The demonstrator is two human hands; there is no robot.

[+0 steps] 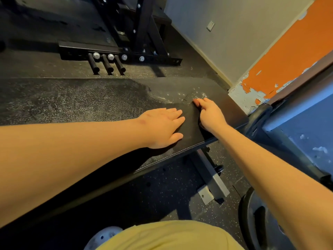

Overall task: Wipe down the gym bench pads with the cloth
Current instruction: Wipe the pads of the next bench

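My right hand (210, 116) has its fingers curled down. They seem to bunch up a fold of the black cloth (191, 120), but the cloth is as dark as the pad, so I am not fully sure. My left hand (162, 127) lies flat just beside it, with the fingers straight and close together, pressing on the bench pad (81, 101).

Just past my right fingers is a wet patch (180, 95) with shiny drops. I am leaning far over. If my flat hand slides on the wet part, I could slip and bump down.

The cloth sits near the end of the pad. A hard push could send it off the edge onto the speckled floor (162, 195), and it would get dirty.

The long part of the pad on the left looks gray and streaky. I might miss bits there.
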